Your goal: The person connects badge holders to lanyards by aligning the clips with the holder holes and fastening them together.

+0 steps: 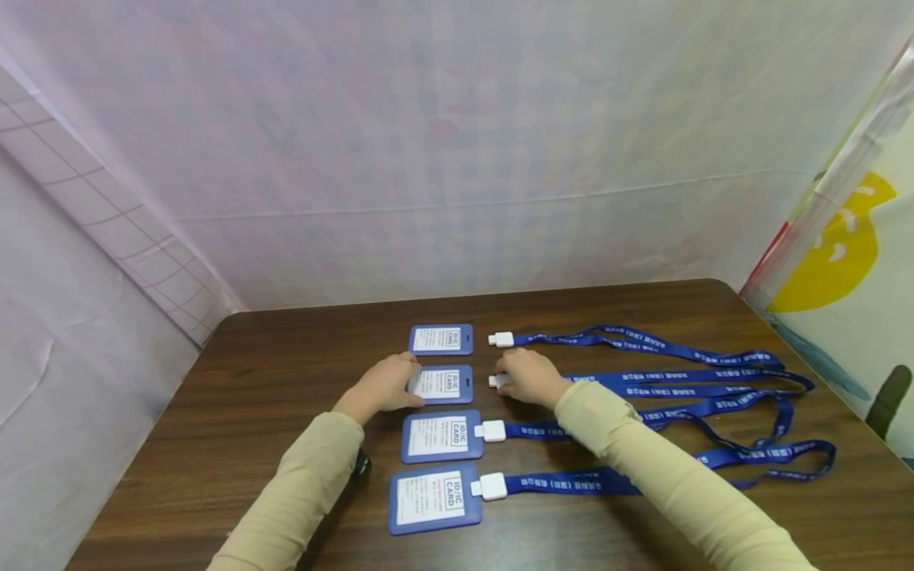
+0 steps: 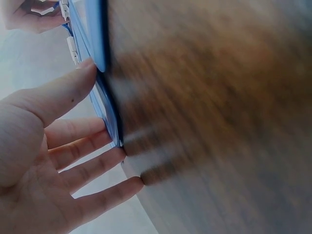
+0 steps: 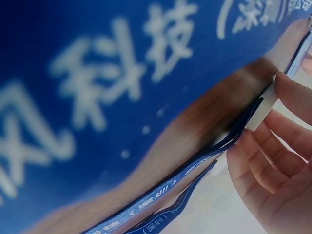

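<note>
My left hand [image 1: 384,387] holds the left end of a blue badge holder [image 1: 448,385] lying on the table, second from the back. In the left wrist view its thumb [image 2: 73,87] and spread fingers [image 2: 78,129] touch opposite edges of that holder [image 2: 111,114]. To its right, my right hand [image 1: 527,377] pinches the white clip [image 3: 263,109] of a blue lanyard [image 1: 664,377] between thumb and fingers. Clip and holder lie apart, with a small gap. The hands partly cover both.
Behind, a badge holder [image 1: 441,339] lies apart from its lanyard clip [image 1: 503,339]. Nearer the front, two badge holders, one [image 1: 441,436] behind the other [image 1: 434,498], are joined to white clips. Lanyard straps stretch right across the brown table [image 1: 236,396]. Cloth [image 1: 457,159] hangs behind it.
</note>
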A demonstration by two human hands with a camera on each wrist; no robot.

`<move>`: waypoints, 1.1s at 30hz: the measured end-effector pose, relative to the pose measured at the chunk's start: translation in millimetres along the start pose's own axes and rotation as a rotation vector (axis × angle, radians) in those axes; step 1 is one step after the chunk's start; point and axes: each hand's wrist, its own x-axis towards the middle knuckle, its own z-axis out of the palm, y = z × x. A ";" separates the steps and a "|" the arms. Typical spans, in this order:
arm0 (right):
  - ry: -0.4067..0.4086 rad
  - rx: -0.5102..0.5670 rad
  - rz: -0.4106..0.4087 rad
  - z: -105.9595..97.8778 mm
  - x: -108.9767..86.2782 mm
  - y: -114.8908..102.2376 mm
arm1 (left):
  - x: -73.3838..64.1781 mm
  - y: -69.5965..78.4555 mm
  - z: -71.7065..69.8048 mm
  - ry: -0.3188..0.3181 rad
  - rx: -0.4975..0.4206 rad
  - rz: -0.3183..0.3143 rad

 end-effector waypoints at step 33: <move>-0.007 0.002 -0.013 0.6 3.9 -6.4 | -1.7 1.9 -2.7 -0.022 -0.011 -0.026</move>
